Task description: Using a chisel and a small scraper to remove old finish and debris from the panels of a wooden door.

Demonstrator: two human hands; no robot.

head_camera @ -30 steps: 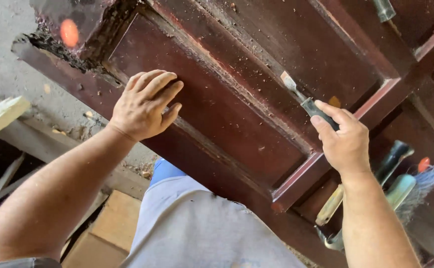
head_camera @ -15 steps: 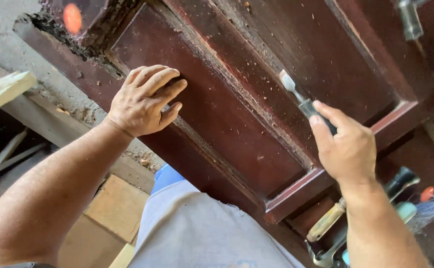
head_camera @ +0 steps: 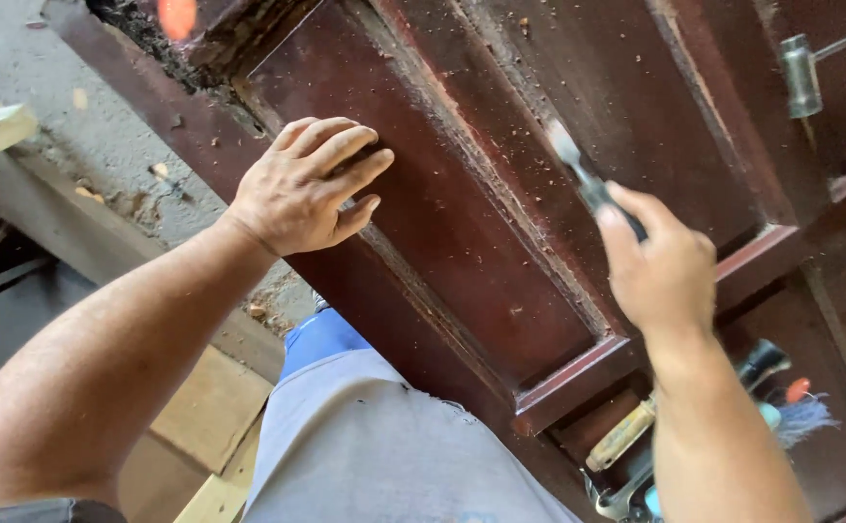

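A dark red wooden door (head_camera: 500,242) lies flat across the view, its recessed panels dusted with wood crumbs and its far corner rotted and black. The left hand (head_camera: 302,189) rests on the door's edge, palm down, fingers spread loosely over the frame and onto the panel, holding nothing. The right hand (head_camera: 660,266) is closed around the handle of a chisel (head_camera: 583,174), whose blurred blade points toward the panel's moulding. A metal bolt (head_camera: 800,76) sits on the door's far side. Several tool handles (head_camera: 694,416) lie beneath the door.
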